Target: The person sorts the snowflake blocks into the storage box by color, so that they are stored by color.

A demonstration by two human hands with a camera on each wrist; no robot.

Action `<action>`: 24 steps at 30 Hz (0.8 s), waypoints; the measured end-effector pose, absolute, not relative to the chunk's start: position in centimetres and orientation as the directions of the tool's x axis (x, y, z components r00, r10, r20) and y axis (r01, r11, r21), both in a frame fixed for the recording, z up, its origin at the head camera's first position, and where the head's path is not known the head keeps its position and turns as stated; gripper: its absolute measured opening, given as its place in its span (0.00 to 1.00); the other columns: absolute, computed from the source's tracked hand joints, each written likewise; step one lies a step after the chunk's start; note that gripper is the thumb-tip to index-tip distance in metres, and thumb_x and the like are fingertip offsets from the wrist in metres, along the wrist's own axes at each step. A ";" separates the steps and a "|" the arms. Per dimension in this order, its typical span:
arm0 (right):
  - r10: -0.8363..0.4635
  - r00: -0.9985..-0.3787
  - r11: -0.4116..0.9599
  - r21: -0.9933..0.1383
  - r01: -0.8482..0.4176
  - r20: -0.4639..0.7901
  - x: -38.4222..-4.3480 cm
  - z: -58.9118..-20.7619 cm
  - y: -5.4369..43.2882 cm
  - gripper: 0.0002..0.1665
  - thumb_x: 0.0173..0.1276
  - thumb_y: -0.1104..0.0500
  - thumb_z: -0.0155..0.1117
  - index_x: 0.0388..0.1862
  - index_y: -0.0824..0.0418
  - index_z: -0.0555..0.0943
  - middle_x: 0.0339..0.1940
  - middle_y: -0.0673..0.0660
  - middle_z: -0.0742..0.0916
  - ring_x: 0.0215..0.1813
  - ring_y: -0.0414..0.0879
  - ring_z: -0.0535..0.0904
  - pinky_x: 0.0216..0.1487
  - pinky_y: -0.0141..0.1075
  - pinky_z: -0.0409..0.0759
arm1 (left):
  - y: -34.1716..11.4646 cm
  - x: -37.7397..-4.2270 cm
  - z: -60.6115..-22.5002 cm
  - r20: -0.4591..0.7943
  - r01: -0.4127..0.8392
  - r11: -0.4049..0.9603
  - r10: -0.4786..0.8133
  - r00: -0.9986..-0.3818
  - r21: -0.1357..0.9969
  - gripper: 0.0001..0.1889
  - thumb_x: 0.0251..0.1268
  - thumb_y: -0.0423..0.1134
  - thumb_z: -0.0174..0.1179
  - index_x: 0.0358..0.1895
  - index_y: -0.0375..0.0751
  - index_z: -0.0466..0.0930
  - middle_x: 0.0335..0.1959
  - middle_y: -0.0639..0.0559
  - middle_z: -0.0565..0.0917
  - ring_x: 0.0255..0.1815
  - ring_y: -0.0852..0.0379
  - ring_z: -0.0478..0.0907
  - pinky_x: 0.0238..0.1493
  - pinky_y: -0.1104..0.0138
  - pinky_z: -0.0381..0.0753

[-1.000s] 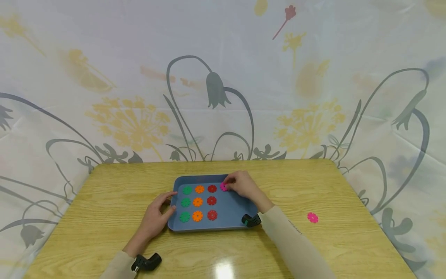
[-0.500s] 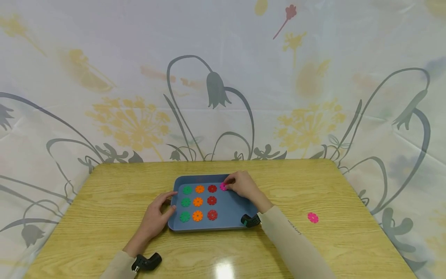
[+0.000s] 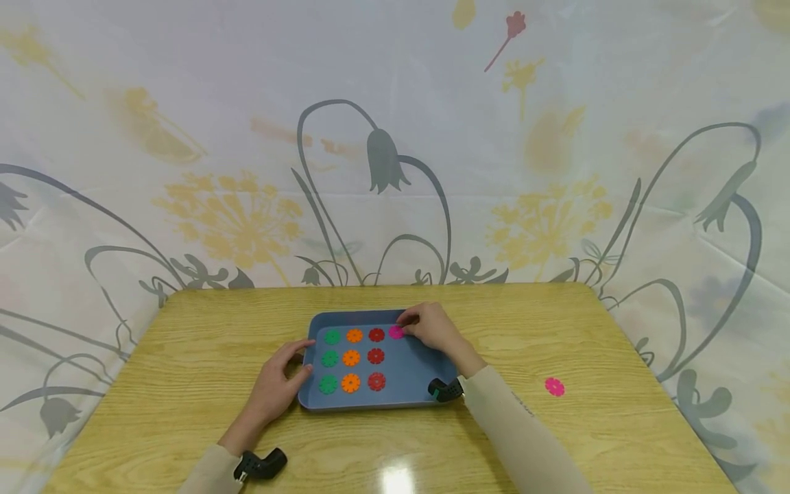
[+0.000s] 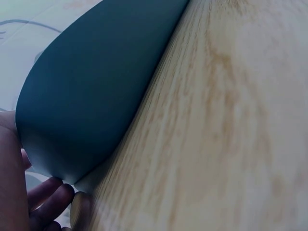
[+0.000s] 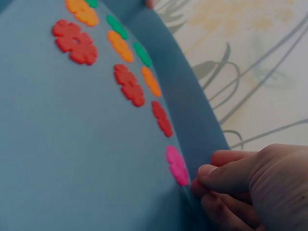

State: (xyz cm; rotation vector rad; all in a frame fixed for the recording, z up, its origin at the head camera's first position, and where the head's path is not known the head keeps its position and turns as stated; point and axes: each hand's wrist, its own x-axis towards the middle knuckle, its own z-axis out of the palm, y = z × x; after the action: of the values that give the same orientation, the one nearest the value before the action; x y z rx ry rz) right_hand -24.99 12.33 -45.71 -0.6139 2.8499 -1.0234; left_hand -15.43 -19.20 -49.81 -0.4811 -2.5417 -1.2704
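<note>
A blue-grey tray (image 3: 413, 405) bears rows of notched plastic snowflake discs: a green column (image 3: 330, 358), an orange column (image 3: 351, 357) and a red column (image 3: 376, 356). My left hand (image 3: 278, 381) holds the tray's left end, fingers bent at its corner (image 4: 50, 197) in the left wrist view. Beside the far red disc, a pink snowflake disc (image 5: 177, 166) lies flat near the back wall. The bent fingertips of my right hand (image 3: 432, 326) are at its right edge; whether they pinch it is unclear. Another pink snowflake disc (image 3: 555, 386) lies on the table, right of the tray.
The tray stands on a wood-grain table (image 3: 216, 329). Behind the table hangs a pale cloth (image 3: 278, 206) printed with flowers. A black wrist camera (image 3: 446, 390) on my right arm overhangs the tray's front right corner, and another camera (image 3: 262, 464) sits on my left wrist.
Both hands and the tray stay nearly still. My right fingertips shift only slightly at the pink disc in the tray, which shows a little more from under them.
</note>
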 end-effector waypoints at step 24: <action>-0.323 -0.941 0.666 -0.683 -0.301 0.099 -24.5 -43.9 17.9 0.12 0.62 0.65 0.64 0.44 0.58 0.85 0.40 0.49 0.85 0.44 0.45 0.80 0.43 0.40 0.77 | -19.1 -15.4 -49.7 0.362 0.395 0.562 0.176 -0.916 0.727 0.22 0.60 0.35 0.61 0.59 0.46 0.75 0.53 0.54 0.76 0.43 0.59 0.75 0.44 0.57 0.73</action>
State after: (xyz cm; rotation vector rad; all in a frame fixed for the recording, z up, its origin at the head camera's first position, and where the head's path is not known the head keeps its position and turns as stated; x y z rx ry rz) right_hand -24.47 17.89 -43.88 -0.5319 2.8391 -1.1558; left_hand -15.38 -19.06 -49.67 -0.4759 -2.5493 -1.2784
